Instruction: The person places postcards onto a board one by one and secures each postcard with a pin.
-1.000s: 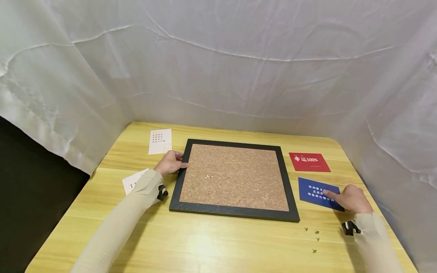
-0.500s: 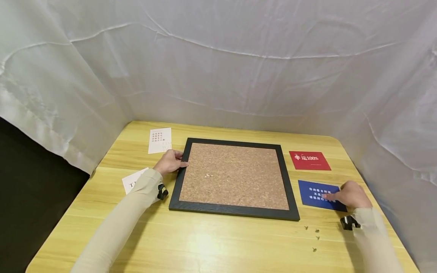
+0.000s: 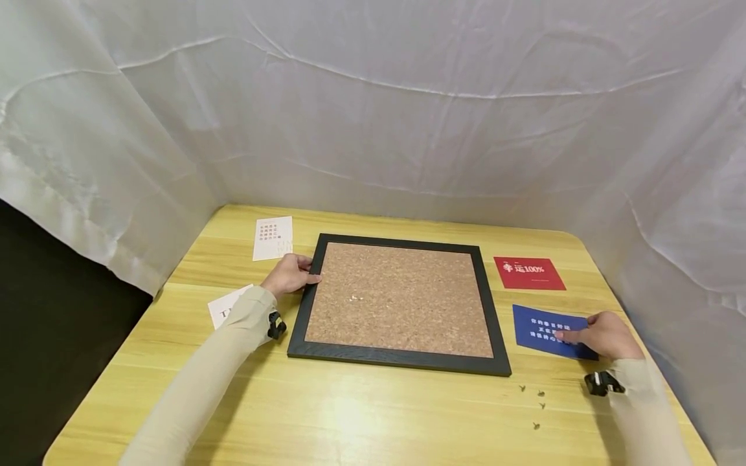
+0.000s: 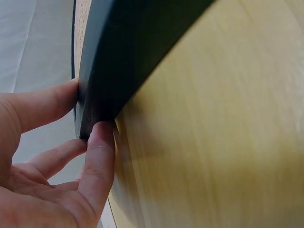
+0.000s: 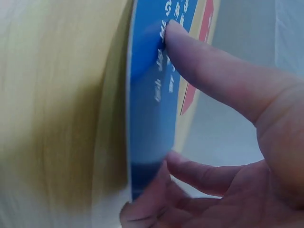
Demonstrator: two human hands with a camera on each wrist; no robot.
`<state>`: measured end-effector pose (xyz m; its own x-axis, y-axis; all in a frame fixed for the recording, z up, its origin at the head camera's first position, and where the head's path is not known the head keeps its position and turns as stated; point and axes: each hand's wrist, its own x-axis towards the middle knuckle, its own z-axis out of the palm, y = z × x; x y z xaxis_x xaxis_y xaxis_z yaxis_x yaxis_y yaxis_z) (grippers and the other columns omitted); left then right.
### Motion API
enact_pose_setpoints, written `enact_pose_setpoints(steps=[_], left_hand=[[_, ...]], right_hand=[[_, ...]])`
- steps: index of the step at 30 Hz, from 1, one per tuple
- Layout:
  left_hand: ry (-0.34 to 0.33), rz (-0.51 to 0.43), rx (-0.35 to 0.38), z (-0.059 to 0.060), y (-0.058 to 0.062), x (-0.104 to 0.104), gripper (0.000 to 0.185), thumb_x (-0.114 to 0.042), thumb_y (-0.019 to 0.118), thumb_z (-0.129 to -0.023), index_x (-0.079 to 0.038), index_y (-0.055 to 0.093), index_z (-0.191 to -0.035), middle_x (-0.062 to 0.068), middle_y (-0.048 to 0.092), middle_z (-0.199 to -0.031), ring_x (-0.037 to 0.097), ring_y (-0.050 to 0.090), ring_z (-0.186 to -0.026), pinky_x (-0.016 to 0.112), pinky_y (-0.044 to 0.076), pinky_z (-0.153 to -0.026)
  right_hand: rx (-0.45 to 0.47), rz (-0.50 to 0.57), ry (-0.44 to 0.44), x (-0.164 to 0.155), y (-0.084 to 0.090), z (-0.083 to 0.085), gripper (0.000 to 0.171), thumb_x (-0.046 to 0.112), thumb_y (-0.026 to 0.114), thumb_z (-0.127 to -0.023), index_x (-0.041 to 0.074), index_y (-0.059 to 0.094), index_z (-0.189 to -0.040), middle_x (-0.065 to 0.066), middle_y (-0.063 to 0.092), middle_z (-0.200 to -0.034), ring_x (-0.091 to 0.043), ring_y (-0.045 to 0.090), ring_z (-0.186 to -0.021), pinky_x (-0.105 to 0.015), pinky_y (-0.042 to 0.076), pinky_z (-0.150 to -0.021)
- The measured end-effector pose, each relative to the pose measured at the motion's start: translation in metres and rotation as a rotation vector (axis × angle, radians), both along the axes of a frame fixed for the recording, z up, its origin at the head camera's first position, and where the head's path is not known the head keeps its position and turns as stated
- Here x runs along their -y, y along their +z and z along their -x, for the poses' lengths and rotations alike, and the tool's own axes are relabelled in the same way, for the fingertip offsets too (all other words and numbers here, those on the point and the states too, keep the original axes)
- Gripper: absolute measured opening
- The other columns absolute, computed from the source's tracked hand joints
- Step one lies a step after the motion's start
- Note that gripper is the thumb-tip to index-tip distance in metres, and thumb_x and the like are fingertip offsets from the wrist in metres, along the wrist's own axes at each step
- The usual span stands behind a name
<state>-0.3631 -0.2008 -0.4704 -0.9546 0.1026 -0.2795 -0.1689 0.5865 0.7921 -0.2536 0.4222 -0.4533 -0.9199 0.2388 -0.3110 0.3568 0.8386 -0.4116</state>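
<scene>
A black-framed cork board [image 3: 402, 301] lies flat on the table's middle. My left hand [image 3: 288, 275] grips its left side: in the left wrist view, the thumb [image 4: 52, 102] presses the frame's upper face and fingertips meet its outer edge. Over at the right, my right hand [image 3: 607, 334] pinches a blue card [image 3: 533, 329] with white printed characters. The thumb [image 5: 209, 64] lies on the printed face, and the other fingers curl round the near edge and beneath. A strip of shadow shows between the card's edge and the table in the right wrist view.
A red card [image 3: 529, 273] lies beyond the blue one. Several small pushpins [image 3: 541, 393] are scattered right of the board's front corner. Two white cards, one at back left [image 3: 272, 237] and one [image 3: 228, 305] partly under the left forearm, flank the board. White curtains enclose the table.
The blue card has shifted slightly to the right, with my right hand holding it, and its angle has altered a little. My left hand stays at the board's frame.
</scene>
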Motion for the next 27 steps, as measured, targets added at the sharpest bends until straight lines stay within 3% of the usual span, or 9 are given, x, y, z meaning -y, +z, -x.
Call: enact_pose_setpoints(steps=[3, 6, 8, 11, 15, 17, 22, 25, 27], left_hand=[[0.005, 0.006, -0.001, 0.000, -0.001, 0.000, 0.057, -0.016, 0.073, -0.096, 0.005, 0.054, -0.146, 0.024, 0.063, -0.133, 0.028, 0.068, -0.109, 0.032, 0.060, -0.085], [-0.001, 0.008, 0.000, 0.000, -0.002, -0.001, 0.057, -0.016, 0.073, -0.096, 0.005, 0.054, -0.145, 0.024, 0.064, -0.132, 0.027, 0.068, -0.108, 0.031, 0.060, -0.085], [-0.004, 0.006, 0.003, 0.000, -0.003, -0.001, 0.057, -0.016, 0.073, -0.096, 0.005, 0.054, -0.146, 0.024, 0.064, -0.132, 0.027, 0.069, -0.107, 0.031, 0.060, -0.084], [0.001, -0.003, 0.003, -0.001, -0.003, -0.001, 0.056, -0.014, 0.073, -0.096, 0.005, 0.055, -0.145, 0.024, 0.065, -0.130, 0.026, 0.069, -0.104, 0.031, 0.060, -0.083], [-0.006, -0.002, -0.003, -0.002, -0.002, -0.001, 0.056, -0.014, 0.073, -0.096, 0.006, 0.054, -0.145, 0.024, 0.065, -0.129, 0.026, 0.070, -0.104, 0.031, 0.061, -0.084], [-0.011, 0.002, -0.007, -0.002, -0.002, -0.001, 0.057, -0.015, 0.073, -0.096, 0.006, 0.054, -0.145, 0.024, 0.065, -0.129, 0.027, 0.069, -0.105, 0.032, 0.061, -0.085], [-0.017, 0.011, -0.019, -0.002, -0.001, -0.001, 0.058, -0.015, 0.073, -0.095, 0.006, 0.054, -0.145, 0.024, 0.065, -0.130, 0.029, 0.068, -0.109, 0.033, 0.060, -0.087], [-0.022, 0.013, -0.022, -0.003, -0.001, -0.002, 0.058, -0.016, 0.073, -0.096, 0.006, 0.053, -0.146, 0.024, 0.065, -0.131, 0.030, 0.068, -0.111, 0.034, 0.059, -0.088], [-0.023, 0.011, -0.020, -0.002, -0.001, -0.003, 0.058, -0.017, 0.073, -0.096, 0.005, 0.053, -0.146, 0.024, 0.065, -0.132, 0.030, 0.068, -0.111, 0.034, 0.059, -0.089]], right_hand=[[-0.010, 0.034, -0.004, -0.004, -0.002, -0.003, 0.064, 0.051, 0.089, -0.076, 0.005, 0.044, -0.076, -0.001, 0.038, -0.068, -0.018, 0.044, -0.062, -0.030, 0.034, -0.055], [-0.016, 0.043, 0.005, -0.008, -0.005, -0.008, 0.063, 0.051, 0.086, -0.080, 0.008, 0.040, -0.075, 0.002, 0.035, -0.066, -0.015, 0.042, -0.060, -0.029, 0.033, -0.055], [-0.016, 0.044, 0.011, -0.011, -0.006, -0.011, 0.058, 0.047, 0.083, -0.084, 0.003, 0.045, -0.082, 0.001, 0.037, -0.065, -0.015, 0.043, -0.060, -0.029, 0.034, -0.055], [-0.016, 0.097, -0.010, -0.014, -0.008, -0.012, 0.054, 0.035, 0.076, -0.091, -0.012, 0.052, -0.105, -0.009, 0.051, -0.076, -0.015, 0.049, -0.067, -0.028, 0.040, -0.058], [0.009, 0.269, -0.053, -0.019, -0.007, -0.014, 0.060, 0.014, 0.060, -0.097, -0.021, 0.037, -0.139, -0.022, 0.060, -0.106, -0.010, 0.059, -0.079, -0.028, 0.054, -0.064], [0.032, 0.346, -0.063, -0.022, -0.006, -0.015, 0.061, 0.010, 0.054, -0.098, -0.021, 0.030, -0.145, -0.017, 0.062, -0.106, -0.007, 0.062, -0.080, -0.028, 0.057, -0.067], [0.040, 0.447, -0.036, -0.026, -0.003, -0.018, 0.062, 0.008, 0.052, -0.100, -0.020, 0.024, -0.148, 0.011, 0.062, -0.096, -0.002, 0.064, -0.079, -0.028, 0.059, -0.070], [0.028, 0.517, -0.042, -0.029, -0.003, -0.019, 0.061, 0.007, 0.056, -0.101, -0.020, 0.026, -0.147, 0.017, 0.063, -0.093, -0.002, 0.066, -0.080, -0.028, 0.060, -0.070], [0.021, 0.580, -0.056, -0.030, -0.004, -0.021, 0.052, 0.006, 0.058, -0.101, -0.015, 0.037, -0.144, 0.018, 0.065, -0.092, -0.003, 0.068, -0.080, -0.028, 0.061, -0.071]])
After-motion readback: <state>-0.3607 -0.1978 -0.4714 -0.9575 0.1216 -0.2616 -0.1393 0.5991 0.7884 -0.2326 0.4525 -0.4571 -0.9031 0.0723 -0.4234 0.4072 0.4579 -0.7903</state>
